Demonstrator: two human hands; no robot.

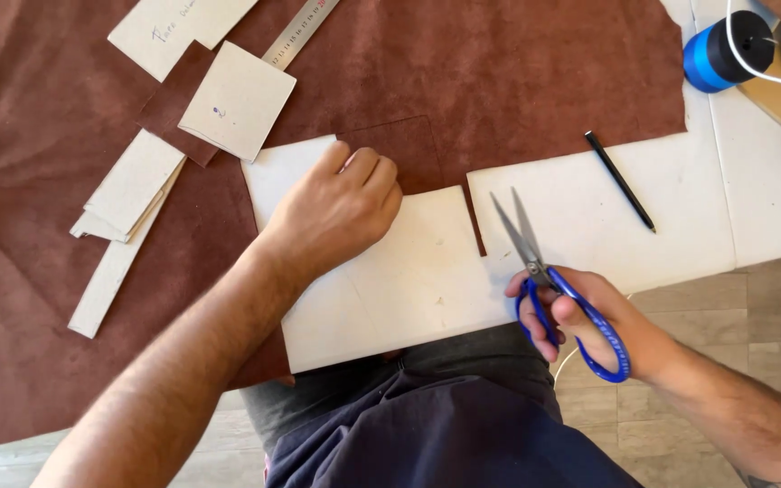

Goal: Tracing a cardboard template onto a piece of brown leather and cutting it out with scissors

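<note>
1. Right hand point(589, 321): fingers and thumb through the blue loops of a pair of scissors point(549, 285), grasping them. Blades slightly parted, tips pointing away from the hand toward the brown leather sheet point(517, 81). They lie over the white table top point(589, 217), not on leather.
2. Left hand point(336, 212): loosely curled, knuckles up, pressing down on the square leather tab point(409, 154) just beyond its fingertips. It grasps nothing.
3. Slit in the leather point(475, 221): between the two hands, just left of the blade tips.
4. Black pen point(620, 181): beyond the right hand, lying loose on the table top.
5. Card templates point(237, 99): beyond and to the left of the left hand, beside a steel ruler point(300, 32).
6. Blue spool point(720, 50): far beyond the right hand, by the table corner.
7. Risk, judged: the blade tips point toward the left hand's side, so a slip could nick the fingers.
8. Risk, judged: if the pressing hand lifts or slides, the tab could shift and a cut would wander off line.
9. Risk, judged: leather hanging off the near edge could drag the sheet.
</note>
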